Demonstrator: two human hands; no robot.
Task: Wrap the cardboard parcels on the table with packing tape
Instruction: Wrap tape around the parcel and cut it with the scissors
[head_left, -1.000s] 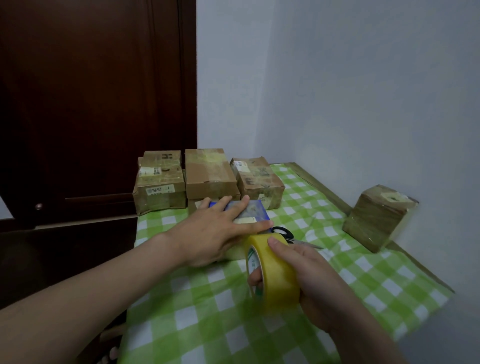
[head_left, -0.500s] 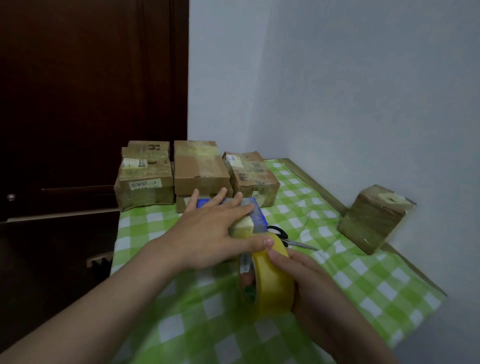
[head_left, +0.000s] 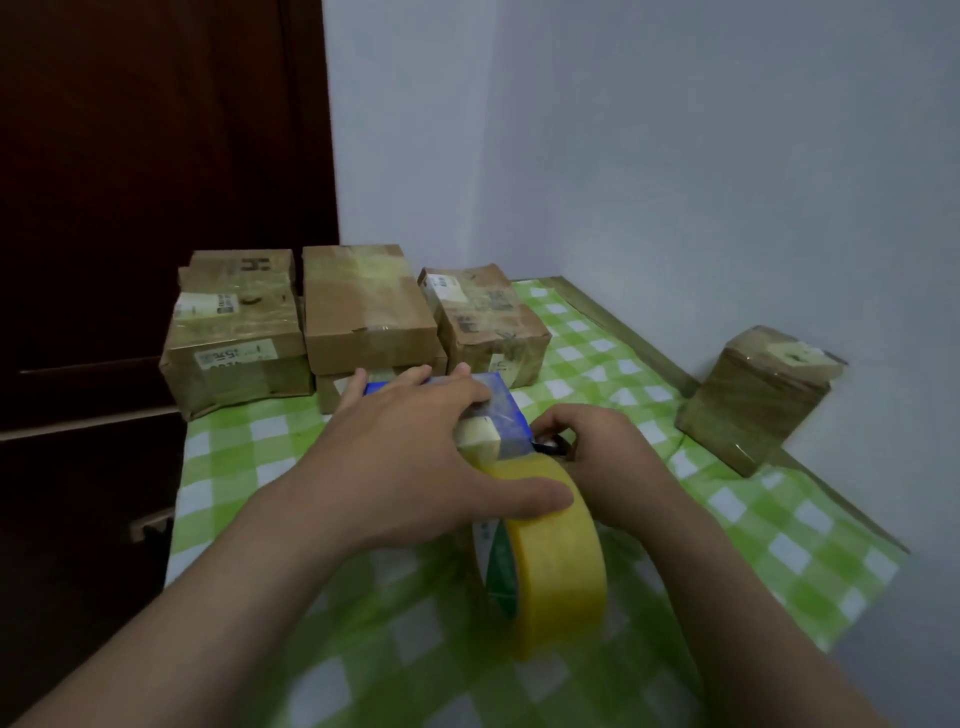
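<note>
While L hand (head_left: 405, 467) presses flat on blue parcel (head_left: 505, 411) at frame centre, thumb on tape roll (head_left: 558, 561), R hand (head_left: 608, 467) curls by scissors (head_left: 551, 446); grip unclear. Parcel prob. light, stiff: hold top & edges.

A: What is the left hand (head_left: 415, 467) covering?
B: It is covering most of the blue box (head_left: 501, 410).
A: And the scissors (head_left: 553, 446)?
B: The right hand (head_left: 597, 457) is hiding all but a black handle. The print on the parcel labels (head_left: 228, 356) is blurring beyond reading.
</note>
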